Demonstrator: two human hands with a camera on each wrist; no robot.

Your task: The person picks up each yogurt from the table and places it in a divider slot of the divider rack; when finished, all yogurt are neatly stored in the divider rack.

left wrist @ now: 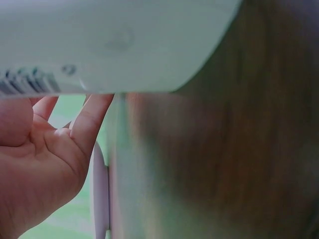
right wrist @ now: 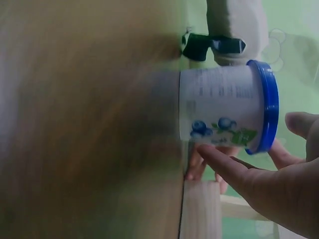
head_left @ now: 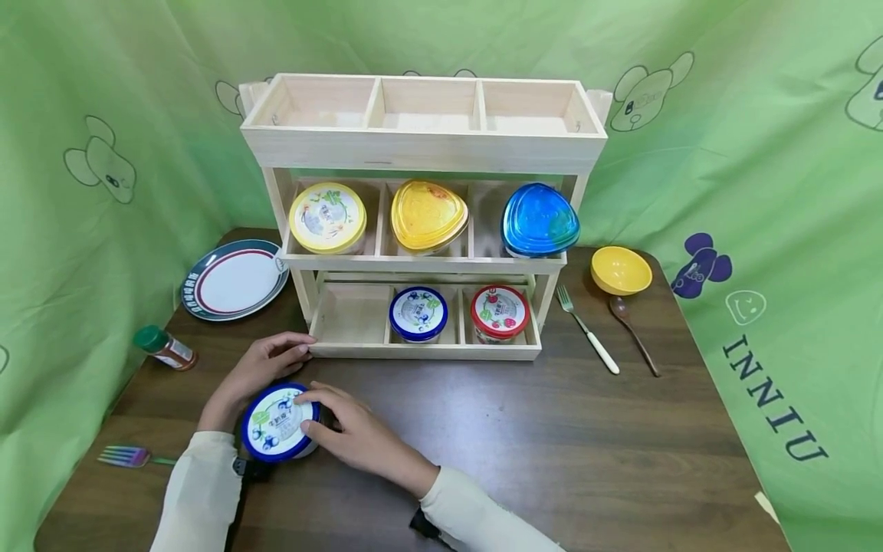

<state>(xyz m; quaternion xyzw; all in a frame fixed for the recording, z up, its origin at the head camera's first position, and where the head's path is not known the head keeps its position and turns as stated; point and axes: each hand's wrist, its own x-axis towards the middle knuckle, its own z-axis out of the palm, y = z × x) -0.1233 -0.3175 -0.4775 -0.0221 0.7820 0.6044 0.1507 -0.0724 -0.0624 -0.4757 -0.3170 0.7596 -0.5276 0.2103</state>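
Observation:
A white tub with a blue lid and blueberry label (head_left: 278,423) (right wrist: 224,107) stands on the dark wooden table (head_left: 552,445), near its front left. My right hand (head_left: 345,431) (right wrist: 279,189) lies at the tub's right side. Its fingers are nearly straight, with one fingertip on the lid's edge and another against the tub's wall. My left hand (head_left: 260,368) (left wrist: 45,164) rests behind the tub with relaxed fingers. Those fingertips reach the base of the wooden rack (head_left: 421,146). The left wrist view shows only the tub's white wall (left wrist: 114,45) close above the palm.
The rack's middle shelf holds a yellow round tub (head_left: 327,218), a yellow triangular box (head_left: 428,215) and a blue one (head_left: 539,220). Its lower shelf holds blue-lidded (head_left: 418,313) and red-lidded (head_left: 500,312) tubs. Around it lie a plate (head_left: 234,279), spice jar (head_left: 164,348), fork (head_left: 586,328), spoon (head_left: 633,333), yellow bowl (head_left: 621,270) and rainbow fork (head_left: 127,457).

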